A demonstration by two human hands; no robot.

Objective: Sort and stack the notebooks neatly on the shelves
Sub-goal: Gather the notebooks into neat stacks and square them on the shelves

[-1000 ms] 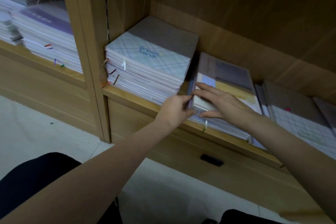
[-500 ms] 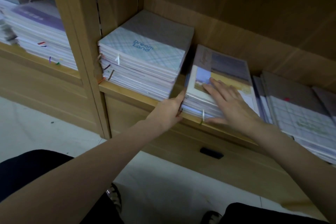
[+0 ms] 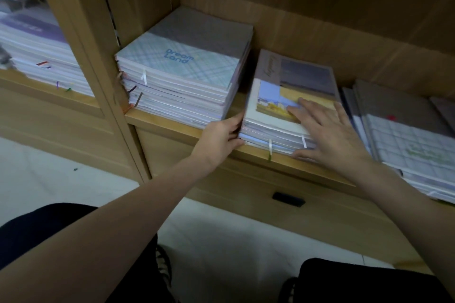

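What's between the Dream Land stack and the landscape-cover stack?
In the head view, the left hand sits at the gap's front, fingers against the landscape-cover stack; behind it, bare shelf beside the Dream Land stack.

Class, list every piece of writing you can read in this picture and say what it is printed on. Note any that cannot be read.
"Dream Land": blue letters on the top notebook of the left stack.
Script along the landscape-cover notebook: too blurred to read.
Green writing on the grid-cover notebook: too blurred to read.
Pale marks on the purple cover, far left: unreadable.
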